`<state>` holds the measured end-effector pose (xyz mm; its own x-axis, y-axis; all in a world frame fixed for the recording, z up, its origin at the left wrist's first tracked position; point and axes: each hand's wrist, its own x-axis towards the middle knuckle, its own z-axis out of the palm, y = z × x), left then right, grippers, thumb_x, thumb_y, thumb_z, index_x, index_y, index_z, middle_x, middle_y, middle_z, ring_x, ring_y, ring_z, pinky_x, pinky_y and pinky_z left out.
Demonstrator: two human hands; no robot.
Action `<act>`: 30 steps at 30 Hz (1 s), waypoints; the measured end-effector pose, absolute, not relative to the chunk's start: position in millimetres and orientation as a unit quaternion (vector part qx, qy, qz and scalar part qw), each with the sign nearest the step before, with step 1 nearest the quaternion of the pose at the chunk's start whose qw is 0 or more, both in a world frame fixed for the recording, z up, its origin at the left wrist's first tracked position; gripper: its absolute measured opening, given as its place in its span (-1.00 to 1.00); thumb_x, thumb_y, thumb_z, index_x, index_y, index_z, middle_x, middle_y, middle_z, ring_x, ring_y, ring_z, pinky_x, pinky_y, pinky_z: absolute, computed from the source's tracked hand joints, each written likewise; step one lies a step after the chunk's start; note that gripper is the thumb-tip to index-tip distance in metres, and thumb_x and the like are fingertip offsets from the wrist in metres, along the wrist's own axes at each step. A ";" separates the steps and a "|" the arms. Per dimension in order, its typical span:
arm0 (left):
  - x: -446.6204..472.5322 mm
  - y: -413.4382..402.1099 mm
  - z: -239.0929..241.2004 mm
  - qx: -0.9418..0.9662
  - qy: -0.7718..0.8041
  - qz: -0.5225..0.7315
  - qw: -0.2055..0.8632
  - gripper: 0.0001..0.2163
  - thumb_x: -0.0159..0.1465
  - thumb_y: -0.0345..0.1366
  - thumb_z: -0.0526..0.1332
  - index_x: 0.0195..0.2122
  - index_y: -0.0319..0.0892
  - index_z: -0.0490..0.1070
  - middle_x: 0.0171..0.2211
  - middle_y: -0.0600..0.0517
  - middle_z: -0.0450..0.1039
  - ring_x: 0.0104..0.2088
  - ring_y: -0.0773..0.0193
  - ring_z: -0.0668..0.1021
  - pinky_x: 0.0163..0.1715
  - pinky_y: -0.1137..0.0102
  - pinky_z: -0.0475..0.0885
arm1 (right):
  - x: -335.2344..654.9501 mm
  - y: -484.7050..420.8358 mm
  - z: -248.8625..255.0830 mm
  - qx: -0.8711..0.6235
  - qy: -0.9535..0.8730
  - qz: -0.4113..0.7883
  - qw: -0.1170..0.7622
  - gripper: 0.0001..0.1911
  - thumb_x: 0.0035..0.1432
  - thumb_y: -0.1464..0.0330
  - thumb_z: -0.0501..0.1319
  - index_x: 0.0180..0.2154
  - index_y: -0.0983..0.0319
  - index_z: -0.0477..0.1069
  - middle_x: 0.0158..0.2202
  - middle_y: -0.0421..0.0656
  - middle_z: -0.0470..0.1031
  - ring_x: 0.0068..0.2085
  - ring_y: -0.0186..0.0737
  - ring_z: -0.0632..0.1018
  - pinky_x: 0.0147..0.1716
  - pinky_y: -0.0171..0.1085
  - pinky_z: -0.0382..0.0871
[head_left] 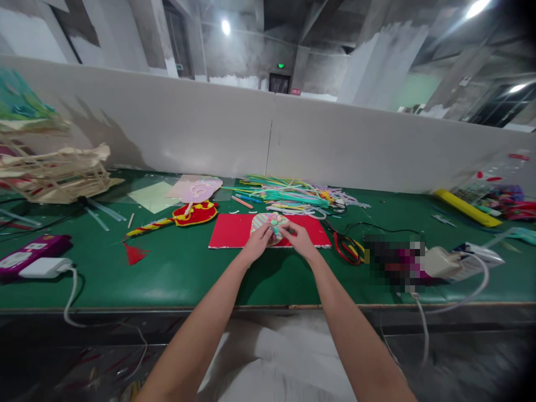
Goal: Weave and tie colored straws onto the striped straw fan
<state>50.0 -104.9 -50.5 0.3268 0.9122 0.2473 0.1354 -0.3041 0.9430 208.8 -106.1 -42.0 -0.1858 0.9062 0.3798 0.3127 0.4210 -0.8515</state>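
A round craft piece point(260, 221) with pastel stripes and small green bits at its middle is between my hands, over a red board point(228, 230) on the green table. My left hand point(257, 243) is closed on the left side of this piece, its fingertips by the green bits. From the right, my right hand point(298, 238) pinches at the piece's right side near the middle. What exactly lies between the right fingertips is too small to make out. To the left of the board lies a red and yellow fan-shaped craft point(196, 213) with a twisted handle and a red tassel point(134, 254).
Several pastel pipe cleaners point(288, 192) lie behind the board, with a lilac craft piece point(200, 190) to their left. Red-handled scissors point(347, 248) rest right of the board. A purple power strip point(36, 254), a wooden stick model point(58, 173) and a yellow glue gun-like bar point(467, 207) stand farther out.
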 end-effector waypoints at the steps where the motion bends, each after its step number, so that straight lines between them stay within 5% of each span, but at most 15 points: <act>1: 50.3 -104.9 -51.1 0.688 0.384 0.432 0.440 -0.76 0.20 -0.14 -0.03 -0.40 -0.21 0.26 -0.50 0.06 0.31 -0.45 0.35 0.39 -0.39 0.44 0.33 | 209.1 -105.9 -43.5 -0.436 -0.702 0.315 0.466 -0.76 0.02 0.20 0.14 -0.39 0.25 0.40 -0.40 -0.17 0.44 -0.34 -0.26 0.41 -0.28 -0.28 0.26; 13: 50.0 -105.1 -53.1 0.732 0.397 0.426 0.354 -0.85 0.20 -0.26 0.01 -0.39 -0.21 0.26 -0.48 0.09 0.31 -0.45 0.38 0.38 -0.39 0.48 0.32 | 203.1 -106.2 -58.4 -0.411 -0.690 0.314 0.506 -0.78 0.05 0.21 0.12 -0.39 0.24 0.36 -0.44 -0.18 0.40 -0.35 -0.26 0.41 -0.27 -0.29 0.26; 30: 57.3 -110.7 -55.6 0.772 0.423 0.465 0.095 -0.87 0.25 -0.35 -0.04 -0.31 -0.18 0.27 -0.34 -0.01 0.36 -0.29 0.30 0.39 -0.29 0.42 0.29 | 193.7 -107.0 -59.8 -0.367 -0.606 0.418 0.568 -0.79 0.02 0.19 0.15 -0.46 0.21 0.33 -0.56 -0.23 0.33 -0.46 -0.29 0.38 -0.37 -0.29 0.28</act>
<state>57.3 -110.7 -55.6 0.2095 0.7412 0.6378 0.5641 -0.6244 0.5404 193.7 -107.0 -59.8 -0.0846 0.9205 0.3814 -0.0294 0.3803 -0.9244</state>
